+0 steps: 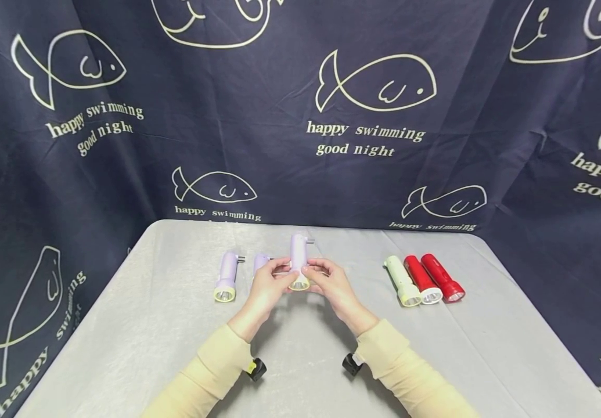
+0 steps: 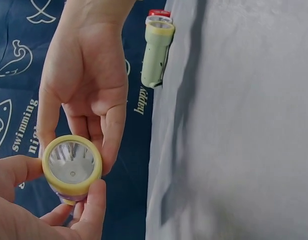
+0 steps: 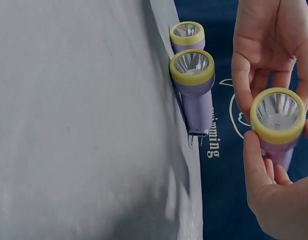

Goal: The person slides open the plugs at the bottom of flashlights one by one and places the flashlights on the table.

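A lilac flashlight (image 1: pixel 298 248) with a yellow rim is held up over the table between both hands, its lens end toward me and its plug prongs out to the right at the far end. My left hand (image 1: pixel 267 285) pinches its head from the left; my right hand (image 1: pixel 335 288) grips it from the right. In the left wrist view the round lens (image 2: pixel 71 162) faces the camera with fingertips around the yellow ring. In the right wrist view, part of the lilac body (image 3: pixel 281 156) shows below the ring.
Two more lilac flashlights lie to the left, one (image 1: pixel 227 276) in plain sight and one (image 1: pixel 260 262) partly behind my left hand. On the right a pale green flashlight (image 1: pixel 402 281) lies beside two red ones (image 1: pixel 421 276). A grey cloth (image 1: pixel 175 348) covers the table; a dark blue curtain (image 1: pixel 279 116) hangs behind.
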The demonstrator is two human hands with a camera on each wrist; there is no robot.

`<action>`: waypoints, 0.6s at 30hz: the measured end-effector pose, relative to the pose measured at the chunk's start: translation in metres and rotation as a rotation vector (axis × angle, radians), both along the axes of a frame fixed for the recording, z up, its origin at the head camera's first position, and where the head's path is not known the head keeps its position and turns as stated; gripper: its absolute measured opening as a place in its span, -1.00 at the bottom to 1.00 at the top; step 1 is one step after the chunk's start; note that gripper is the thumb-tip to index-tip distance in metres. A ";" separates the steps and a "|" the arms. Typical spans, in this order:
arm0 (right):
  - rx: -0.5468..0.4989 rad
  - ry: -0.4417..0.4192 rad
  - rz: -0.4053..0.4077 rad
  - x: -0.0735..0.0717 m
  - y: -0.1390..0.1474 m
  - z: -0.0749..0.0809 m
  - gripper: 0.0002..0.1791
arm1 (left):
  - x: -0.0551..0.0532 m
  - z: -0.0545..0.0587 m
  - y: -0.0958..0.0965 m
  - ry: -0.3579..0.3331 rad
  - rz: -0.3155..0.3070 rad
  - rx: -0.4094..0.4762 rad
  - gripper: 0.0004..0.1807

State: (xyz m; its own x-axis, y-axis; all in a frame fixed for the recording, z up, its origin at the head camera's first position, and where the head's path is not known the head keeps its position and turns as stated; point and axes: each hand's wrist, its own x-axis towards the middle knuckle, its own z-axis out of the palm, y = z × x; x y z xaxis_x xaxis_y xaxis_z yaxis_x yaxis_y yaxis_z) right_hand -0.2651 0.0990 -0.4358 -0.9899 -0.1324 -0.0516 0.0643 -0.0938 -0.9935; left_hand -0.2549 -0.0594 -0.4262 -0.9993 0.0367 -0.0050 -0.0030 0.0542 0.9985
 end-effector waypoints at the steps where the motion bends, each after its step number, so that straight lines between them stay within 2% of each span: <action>1: 0.011 -0.001 -0.002 0.000 0.000 0.000 -0.54 | 0.000 -0.001 0.000 -0.002 0.000 -0.009 -0.51; 7: 0.052 -0.011 0.004 -0.003 -0.001 -0.004 -0.55 | -0.001 -0.003 -0.002 -0.024 -0.008 -0.052 -0.53; 10: 0.063 -0.016 0.011 -0.004 -0.001 -0.008 -0.54 | -0.002 -0.004 -0.003 -0.020 -0.013 -0.105 -0.52; 18: 0.085 -0.055 0.019 -0.006 -0.004 -0.014 -0.54 | -0.002 -0.007 -0.004 0.059 -0.025 -0.352 -0.53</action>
State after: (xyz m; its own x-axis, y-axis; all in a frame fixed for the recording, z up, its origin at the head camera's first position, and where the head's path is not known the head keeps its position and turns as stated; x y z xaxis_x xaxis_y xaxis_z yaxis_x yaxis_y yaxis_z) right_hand -0.2706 0.0954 -0.4501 -0.9826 -0.1440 -0.1171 0.1194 -0.0080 -0.9928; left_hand -0.2569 -0.0637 -0.4335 -0.9971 0.0677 0.0360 0.0599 0.3946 0.9169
